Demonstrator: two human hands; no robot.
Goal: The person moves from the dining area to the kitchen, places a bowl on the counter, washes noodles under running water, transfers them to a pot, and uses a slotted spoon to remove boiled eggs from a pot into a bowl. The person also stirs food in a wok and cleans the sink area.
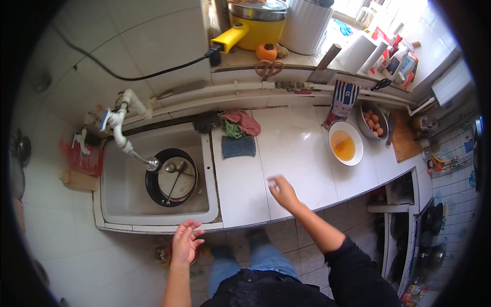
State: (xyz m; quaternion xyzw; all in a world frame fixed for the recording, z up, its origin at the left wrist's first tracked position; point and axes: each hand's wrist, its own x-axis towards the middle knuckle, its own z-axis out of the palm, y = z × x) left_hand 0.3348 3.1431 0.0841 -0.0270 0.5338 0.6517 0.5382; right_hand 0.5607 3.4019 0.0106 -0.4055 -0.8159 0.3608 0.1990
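My left hand (186,241) is held palm up with its fingers apart, just before the front edge of the sink (126,209). It holds nothing. Over the white tiled counter (245,199), my right hand (284,193) is blurred, with its fingers bent together. A small pale patch shows at its fingertips, and I cannot tell whether it is a held thing. Farther right stands a white bowl (356,157) with beaten-looking yellow egg (342,146) in it. Behind that bowl, a metal bowl (362,124) contains several brown eggs (372,122).
A dark pot (150,188) with a plate and spoons sits in the sink beneath the tap (121,134). Cloths (243,122) and a blue scouring pad (238,147) lie beside it. A striped bag (341,101) and a wooden cutting board (406,134) are at the right.
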